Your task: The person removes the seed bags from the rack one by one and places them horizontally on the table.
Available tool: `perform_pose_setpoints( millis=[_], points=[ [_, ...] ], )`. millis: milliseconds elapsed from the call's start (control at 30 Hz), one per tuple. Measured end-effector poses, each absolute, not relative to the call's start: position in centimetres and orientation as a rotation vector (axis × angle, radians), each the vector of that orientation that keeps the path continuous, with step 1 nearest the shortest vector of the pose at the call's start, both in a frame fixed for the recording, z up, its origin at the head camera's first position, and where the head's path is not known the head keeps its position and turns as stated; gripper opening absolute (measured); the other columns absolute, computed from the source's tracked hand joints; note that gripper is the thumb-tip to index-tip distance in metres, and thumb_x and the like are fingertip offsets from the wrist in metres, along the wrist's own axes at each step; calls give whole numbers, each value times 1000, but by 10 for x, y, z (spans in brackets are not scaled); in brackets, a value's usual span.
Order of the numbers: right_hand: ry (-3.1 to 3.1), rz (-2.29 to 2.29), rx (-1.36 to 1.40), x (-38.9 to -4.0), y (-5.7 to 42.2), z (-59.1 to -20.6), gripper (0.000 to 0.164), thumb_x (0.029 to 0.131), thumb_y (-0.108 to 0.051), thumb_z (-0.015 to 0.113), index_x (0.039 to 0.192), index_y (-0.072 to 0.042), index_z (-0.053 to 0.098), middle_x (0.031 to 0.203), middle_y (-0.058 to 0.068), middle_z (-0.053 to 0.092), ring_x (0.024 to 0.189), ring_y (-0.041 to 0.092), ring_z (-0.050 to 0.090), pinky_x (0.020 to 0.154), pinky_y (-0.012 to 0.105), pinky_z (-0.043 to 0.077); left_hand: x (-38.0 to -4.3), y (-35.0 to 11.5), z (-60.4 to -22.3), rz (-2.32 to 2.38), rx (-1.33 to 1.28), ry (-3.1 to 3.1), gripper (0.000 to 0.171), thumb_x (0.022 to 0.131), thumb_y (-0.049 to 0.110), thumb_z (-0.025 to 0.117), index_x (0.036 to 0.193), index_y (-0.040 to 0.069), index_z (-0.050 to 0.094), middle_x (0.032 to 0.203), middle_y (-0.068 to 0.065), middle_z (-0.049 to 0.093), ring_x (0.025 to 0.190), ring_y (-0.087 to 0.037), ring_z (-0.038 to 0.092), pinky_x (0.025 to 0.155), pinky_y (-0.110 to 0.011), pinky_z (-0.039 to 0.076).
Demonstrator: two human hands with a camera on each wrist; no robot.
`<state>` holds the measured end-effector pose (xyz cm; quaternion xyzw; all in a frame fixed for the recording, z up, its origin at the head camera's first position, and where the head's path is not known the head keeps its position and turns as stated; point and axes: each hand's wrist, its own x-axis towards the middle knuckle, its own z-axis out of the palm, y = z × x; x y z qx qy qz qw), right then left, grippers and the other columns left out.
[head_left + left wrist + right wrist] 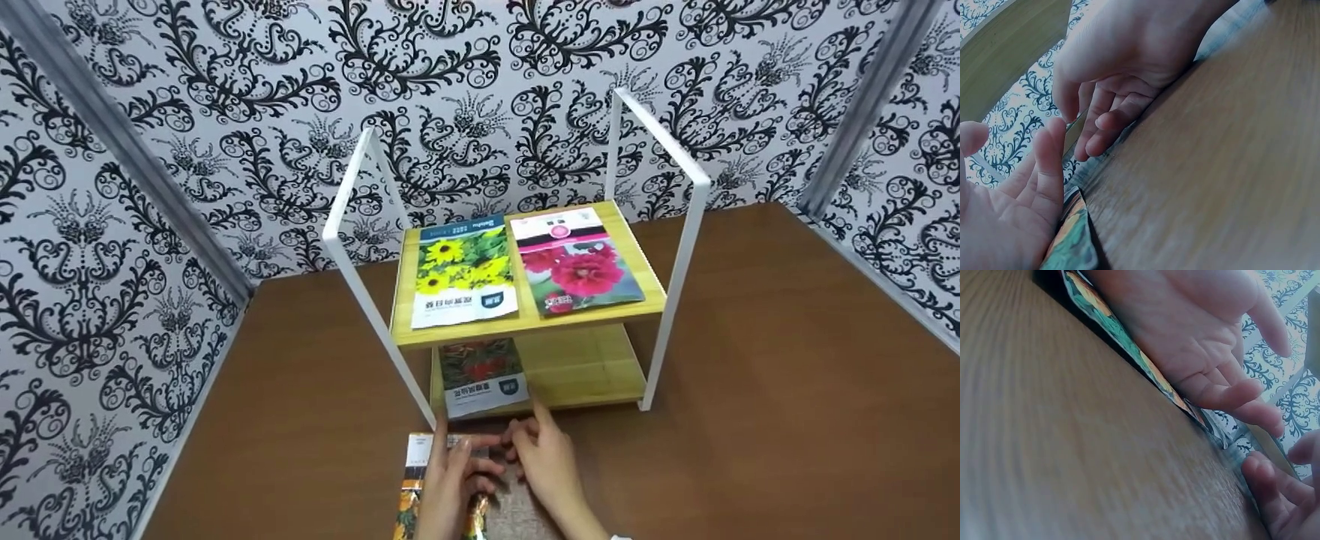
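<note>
A seed packet with red flowers (484, 375) lies on the lower shelf, its white end toward the front edge. My left hand (454, 480) is at the packet's left corner with the index finger pointing forward. At its right side is my right hand (551, 457), index finger reaching to the edge; the other fingers bend loosely. The wrist views show nothing gripped in either palm. Beneath the left hand, partly hidden, an orange-flower seed packet (409, 502) lies on the table, its edge also visible in the right wrist view.
A two-tier rack with white frames (679, 247) and yellowish wooden shelves stands on the brown table (787, 360). Its upper shelf carries a yellow-flower packet (465, 274) and a pink-flower packet (577, 262). Patterned panels (480, 112) rise behind and at both sides.
</note>
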<state>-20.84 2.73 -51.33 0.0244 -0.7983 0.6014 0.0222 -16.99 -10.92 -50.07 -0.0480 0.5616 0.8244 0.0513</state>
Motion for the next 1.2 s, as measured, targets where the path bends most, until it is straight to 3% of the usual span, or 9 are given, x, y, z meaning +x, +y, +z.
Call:
perform_pose_setpoints(
  millis=[200, 433, 633, 1000, 1200],
  points=[
    [-2459, 1866, 42, -209, 27, -514, 58, 87, -11, 52, 140, -8, 27, 71, -2, 61, 49, 13, 54, 40, 28, 45, -170, -109, -500, 2490, -158, 1721, 70, 97, 26, 37, 141, 11, -16, 106, -14, 59, 77, -21, 62, 59, -28, 50],
    [-2320, 2030, -47, -208, 30, -508, 49, 88, -6, 49, 135, -7, 36, 81, 4, 63, 46, 19, 54, 37, 33, 45, -169, -109, -501, 2499, -89, 1748, 67, 97, 21, 37, 142, 12, -13, 106, -19, 59, 78, -23, 62, 59, -30, 50],
    [-2232, 2120, -96, -207, 33, -506, 45, 89, -10, 51, 131, 0, 40, 87, 9, 63, 52, 22, 57, 40, 34, 46, -168, -110, -502, 2502, -91, 1761, 67, 97, 21, 37, 142, 13, -12, 105, -20, 59, 78, -25, 62, 59, -31, 50],
    [-2118, 2191, -244, -205, 37, -503, 34, 90, -17, 53, 118, 1, 53, 86, 13, 65, 53, 26, 59, 43, 37, 48, -164, -112, -502, 2488, -127, 1816, 64, 97, 20, 38, 143, 7, -4, 102, -19, 61, 77, -24, 62, 59, -30, 50],
    [-2104, 2149, -292, -206, 39, -508, 28, 89, -18, 56, 111, 0, 58, 74, 10, 65, 51, 24, 58, 41, 35, 47, -162, -113, -503, 2516, -137, 1811, 57, 97, 16, 38, 141, 6, 4, 101, -21, 60, 76, -23, 61, 58, -29, 50]
  ],
)
